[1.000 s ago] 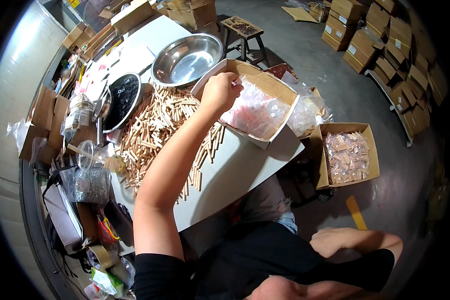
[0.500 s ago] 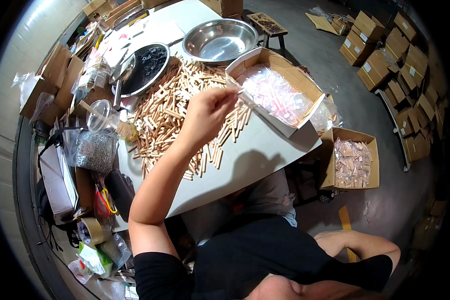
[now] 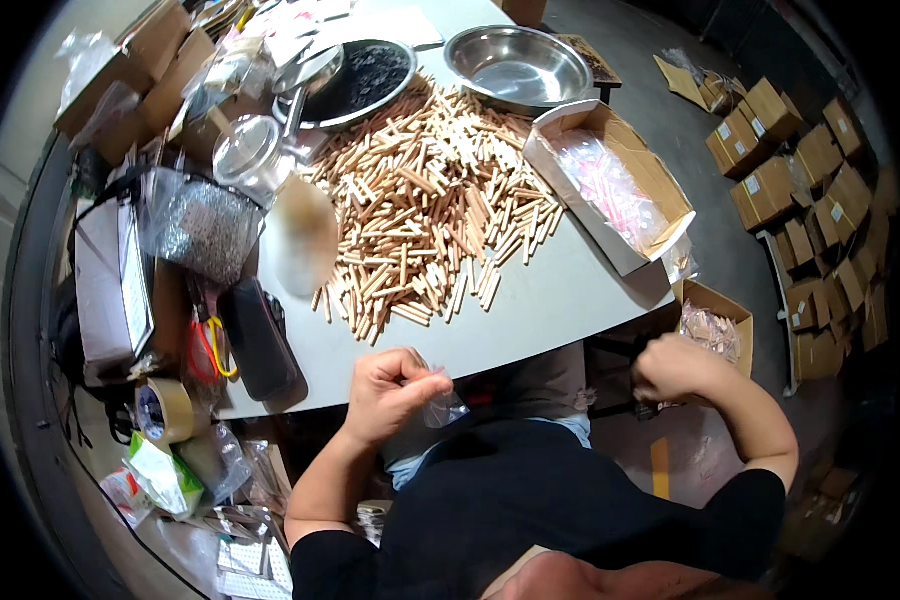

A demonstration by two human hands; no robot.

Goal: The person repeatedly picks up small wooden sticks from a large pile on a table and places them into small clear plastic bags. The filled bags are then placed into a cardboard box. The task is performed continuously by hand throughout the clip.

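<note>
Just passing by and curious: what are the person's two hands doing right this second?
Left hand: closed on a small clear plastic bag.
Right hand: curled into a fist; whether it holds anything cannot be told.

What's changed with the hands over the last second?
The left hand drew back from the open box to the near table edge and now pinches a small clear bag. The right hand is fisted beside the table. The wooden sticks lie as before.

You sit at a white table on grey concrete floor; cartons are stacked on your right.
</note>
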